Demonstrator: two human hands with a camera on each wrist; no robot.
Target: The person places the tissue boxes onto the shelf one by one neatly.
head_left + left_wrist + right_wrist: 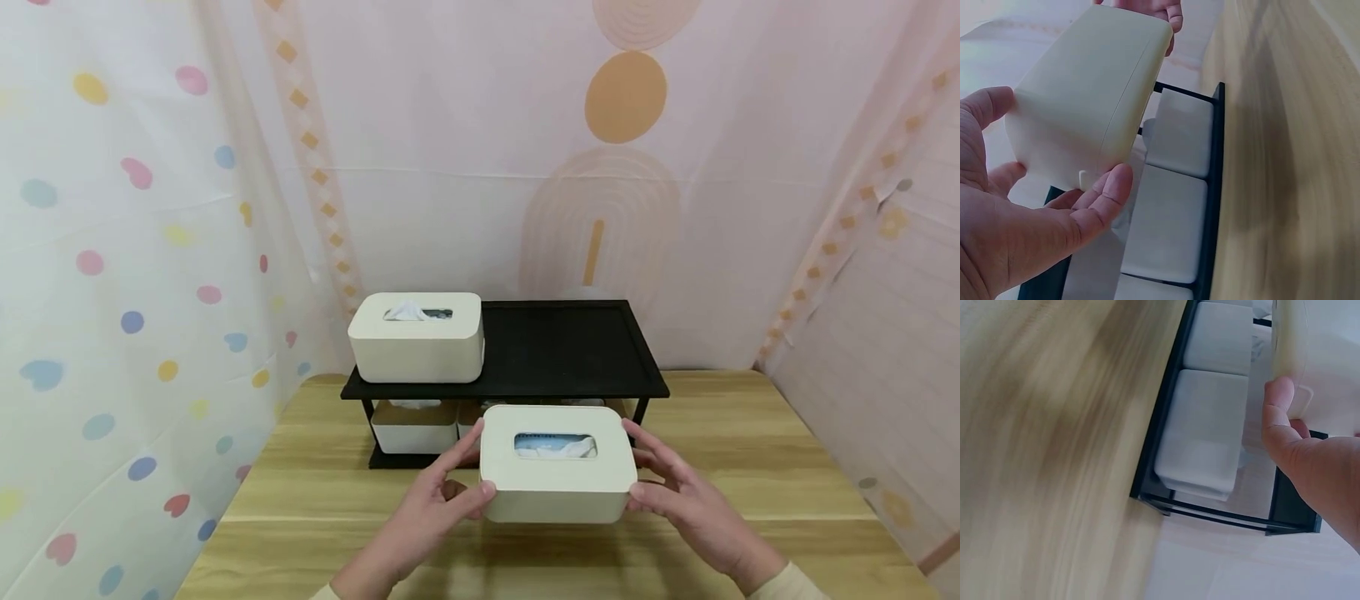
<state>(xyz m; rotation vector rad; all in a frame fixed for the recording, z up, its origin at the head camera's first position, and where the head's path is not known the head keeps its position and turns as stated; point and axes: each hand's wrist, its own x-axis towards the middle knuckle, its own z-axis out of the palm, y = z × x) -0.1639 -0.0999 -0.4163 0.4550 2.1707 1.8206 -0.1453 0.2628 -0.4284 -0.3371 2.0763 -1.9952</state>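
Observation:
Both hands hold a cream tissue box (558, 505) by its two short ends, up above the table in front of a black rack. White tissue and a blue printed pack show through the slot in its lid. My left hand (435, 508) grips the left end, thumb at the near corner and fingers spread along the side. At the right end, my right hand (693, 512) grips in much the same way. A matching tissue box (416, 360) sits on the left part of the rack's top shelf (562, 350), white tissue poking from its slot.
Under the top shelf, several white open boxes (414, 437) stand side by side on the rack's lower tier, partly hidden behind the held box. The rack stands at the back of a wooden table (750, 467). Patterned curtains (465, 225) hang behind and along both sides.

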